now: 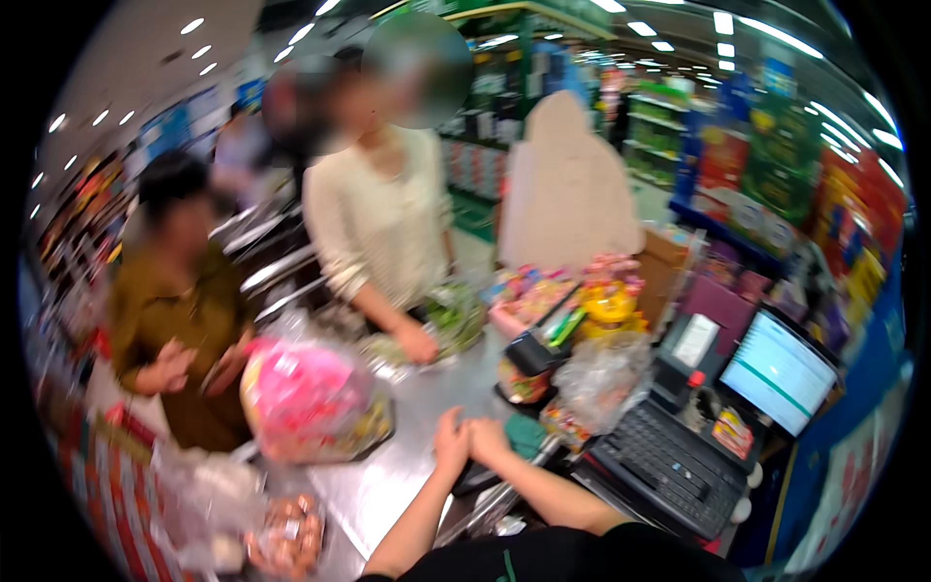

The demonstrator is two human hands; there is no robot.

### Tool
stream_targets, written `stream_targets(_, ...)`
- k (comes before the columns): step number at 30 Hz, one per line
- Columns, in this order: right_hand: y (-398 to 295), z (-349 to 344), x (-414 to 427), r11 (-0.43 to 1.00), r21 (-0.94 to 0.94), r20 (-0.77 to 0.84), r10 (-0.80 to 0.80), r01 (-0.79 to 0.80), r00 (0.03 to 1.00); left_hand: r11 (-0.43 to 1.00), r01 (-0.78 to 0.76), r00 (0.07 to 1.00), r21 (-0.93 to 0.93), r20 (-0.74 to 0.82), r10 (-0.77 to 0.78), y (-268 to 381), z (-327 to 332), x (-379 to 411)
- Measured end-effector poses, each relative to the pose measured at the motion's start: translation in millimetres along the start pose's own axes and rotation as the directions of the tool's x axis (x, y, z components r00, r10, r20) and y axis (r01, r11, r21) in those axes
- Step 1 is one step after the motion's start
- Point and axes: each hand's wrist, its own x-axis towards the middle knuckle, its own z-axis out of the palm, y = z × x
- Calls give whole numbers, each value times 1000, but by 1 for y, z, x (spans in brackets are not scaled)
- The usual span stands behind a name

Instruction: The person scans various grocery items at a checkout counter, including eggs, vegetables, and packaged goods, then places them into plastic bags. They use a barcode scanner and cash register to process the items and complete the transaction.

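My left hand and my right hand meet over the near edge of the metal checkout counter. They touch each other, and blur hides whether anything lies between them. Just right of my right hand is a dark green cloth. A large clear bag with pink contents stands on the counter to the left. Farther off lie bagged green vegetables, with another person's hand on or just above the bags there.
At the lower left sits a bag of brown eggs. A black handheld scanner, candy packs and a crumpled clear bag crowd the right. Beyond them are a till keyboard and a lit monitor. Two people stand across the counter.
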Motion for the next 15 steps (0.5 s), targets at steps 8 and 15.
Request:
stream_targets(8,3,0,-5,992,-81,-52,-97,92,994,999,-38,998,-26,39,39,10,-3,-7)
stream_targets(15,0,-5,-3,987,147,-316,-10,60,949,999,-39,999,-21,-14,38,14,1,-2)
